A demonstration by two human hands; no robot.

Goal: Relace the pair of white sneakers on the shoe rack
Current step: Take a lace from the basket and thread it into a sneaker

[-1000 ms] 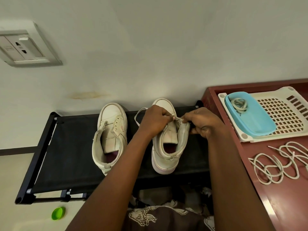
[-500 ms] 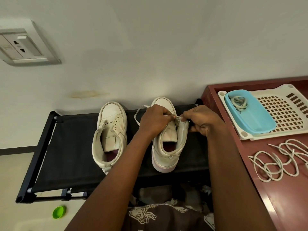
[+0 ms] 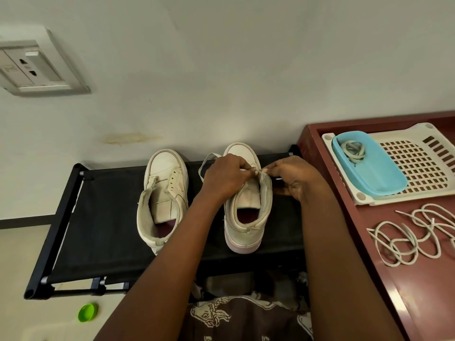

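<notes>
Two white sneakers stand on the black shoe rack (image 3: 98, 217), toes to the wall; the sneaker in hand (image 3: 248, 225) sits at the rack's middle, the second sneaker (image 3: 163, 193) nearer its left end, unlaced. Left hand (image 3: 225, 179) and right hand (image 3: 293, 179) meet over the collar, fingertips pinched together on the lace (image 3: 205, 159) at the right flap; which eyelet cannot be told. The lace is probably light, limp and slippery; best gripped at its stiff tip, with the soft flap steadied beside the hole. Spare laces (image 3: 413, 239) lie off the rack's right end.
</notes>
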